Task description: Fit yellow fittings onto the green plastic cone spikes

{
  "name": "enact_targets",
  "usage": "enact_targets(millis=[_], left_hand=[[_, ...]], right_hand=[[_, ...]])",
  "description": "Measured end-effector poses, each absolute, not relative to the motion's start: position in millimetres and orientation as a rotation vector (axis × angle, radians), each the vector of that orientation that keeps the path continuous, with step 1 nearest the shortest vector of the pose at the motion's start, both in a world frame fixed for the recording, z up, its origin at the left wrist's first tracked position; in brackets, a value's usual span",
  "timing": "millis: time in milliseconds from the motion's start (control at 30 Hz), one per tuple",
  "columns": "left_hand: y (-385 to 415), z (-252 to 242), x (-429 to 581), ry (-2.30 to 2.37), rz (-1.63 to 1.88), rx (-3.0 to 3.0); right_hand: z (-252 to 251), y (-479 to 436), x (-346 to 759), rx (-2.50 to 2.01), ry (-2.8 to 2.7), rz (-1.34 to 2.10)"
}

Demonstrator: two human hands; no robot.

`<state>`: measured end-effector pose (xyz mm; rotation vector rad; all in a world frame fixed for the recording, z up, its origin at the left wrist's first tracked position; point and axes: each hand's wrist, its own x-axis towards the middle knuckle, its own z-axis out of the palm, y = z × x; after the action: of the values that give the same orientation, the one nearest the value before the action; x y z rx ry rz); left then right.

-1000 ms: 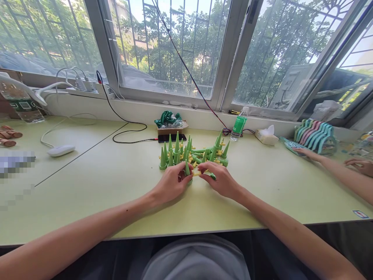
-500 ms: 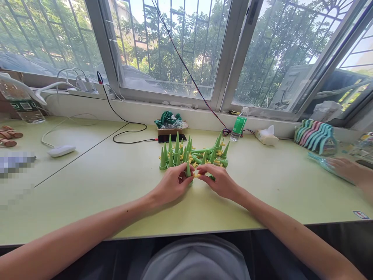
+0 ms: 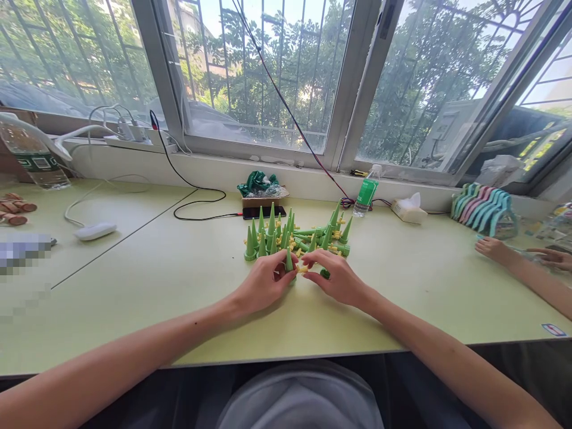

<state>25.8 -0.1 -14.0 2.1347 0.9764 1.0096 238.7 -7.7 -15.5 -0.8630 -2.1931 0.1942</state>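
Near the middle of the pale green table [image 3: 214,322], my left hand [image 3: 263,283] is closed round a green cone [image 3: 289,260] that points up. My right hand [image 3: 337,279], just to the right, pinches a small yellow piece [image 3: 302,269] that meets the cone's side. A dark green round thing [image 3: 325,273] shows under my right hand's fingers. Right behind both hands lies a cluster of green cones [image 3: 271,220] and small yellow pieces, some cones upright and some lying down. My fingers partly hide the lower cone.
Behind the cluster are a phone [image 3: 263,212], a small box with green wrapping [image 3: 261,187] and a bottle [image 3: 367,192]. A tissue pack [image 3: 409,210] and pastel hangers [image 3: 482,208] stand at right, near another person's hands [image 3: 496,250]. A white device [image 3: 96,231] lies left.
The other person's hand at the right has moved, and a second hand now shows there. The flat blue item there has shifted. My own hands have hardly moved.
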Motion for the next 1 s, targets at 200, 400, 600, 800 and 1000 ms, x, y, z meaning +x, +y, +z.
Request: enact_targets(millis=[200, 400, 600, 800, 1000], left_hand=[[-1.1, -13.9, 25.7, 0.970, 0.992, 2.150], [-2.1, -14.5, 26.1, 0.962, 0.979, 2.201], [-1.0, -14.7, 25.5, 0.986, 0.970, 2.223], [-1.0, -14.1, 25.5, 0.991, 0.957, 2.237], [-0.8, -16.7, 25.5, 0.981, 0.968, 2.296]], right_hand=[[-18.0, -6.3, 237.9, -0.852, -2.198, 0.188], [-17.0, -8.0, 236.4, -0.921, -2.229, 0.186], [-14.4, -8.7, 236.8, -0.944, -2.207, 0.193], [-16.8, -6.9, 237.5, -0.828, -2.229, 0.197], [-17.9, -7.4, 235.4, -0.876, -2.243, 0.195]])
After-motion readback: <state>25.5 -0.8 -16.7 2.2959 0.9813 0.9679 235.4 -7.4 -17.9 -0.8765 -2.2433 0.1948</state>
